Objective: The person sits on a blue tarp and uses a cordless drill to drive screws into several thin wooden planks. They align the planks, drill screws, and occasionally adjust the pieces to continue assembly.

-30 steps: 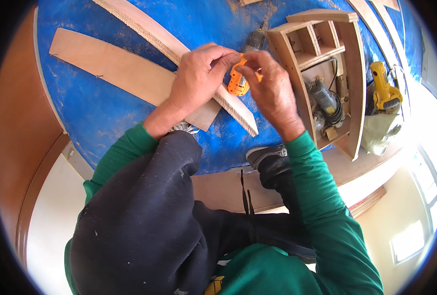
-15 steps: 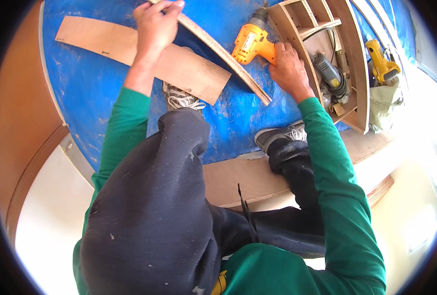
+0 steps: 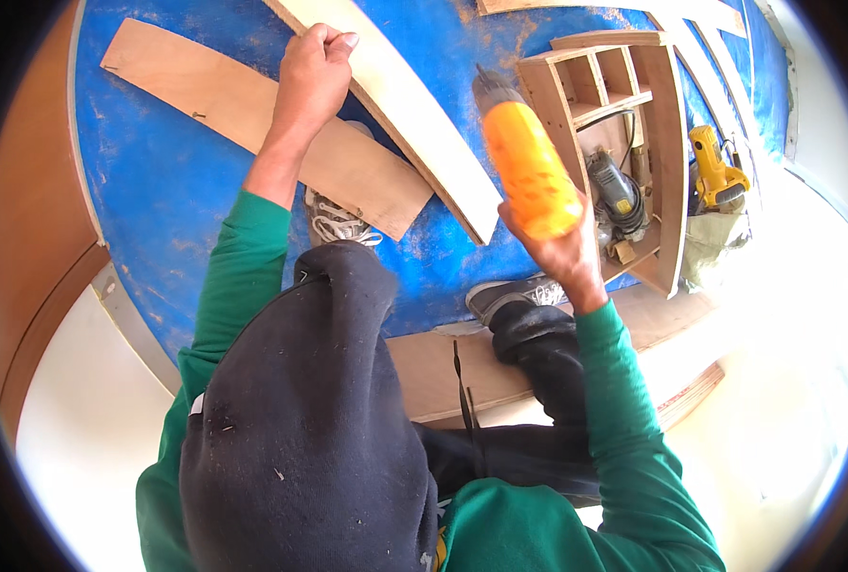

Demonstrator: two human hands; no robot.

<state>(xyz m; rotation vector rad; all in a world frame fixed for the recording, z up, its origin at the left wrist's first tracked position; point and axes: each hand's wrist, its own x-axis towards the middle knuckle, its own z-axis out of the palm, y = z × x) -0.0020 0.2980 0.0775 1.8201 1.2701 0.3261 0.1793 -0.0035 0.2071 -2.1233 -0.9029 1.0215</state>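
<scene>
My left hand [image 3: 311,84] is closed on the near edge of a long pale wooden board [image 3: 419,119], whose broad face shows. In my right hand [image 3: 575,262] is an orange cordless drill [image 3: 529,167], raised, its dark chuck end pointing away from me. The drill's body is a little blurred and hides most of my right fingers. Under my left wrist lies a curved plywood strip [image 3: 243,114], with a small screw [image 3: 198,115] standing in it. It lies partly over my left shoe [image 3: 336,221].
A wooden toolbox [image 3: 672,172] with compartments stands at the right, holding a grey corded power tool [image 3: 617,186]. Beyond it a yellow power tool [image 3: 715,172] rests on a pale bag [image 3: 715,250]. Long wood strips [image 3: 715,71] lie at the far right on the blue sheet [image 3: 171,210].
My right hand has taken up the drill and lifted it off the blue sheet. The board in my left hand has turned from nearly edge-on to showing its broad face.
</scene>
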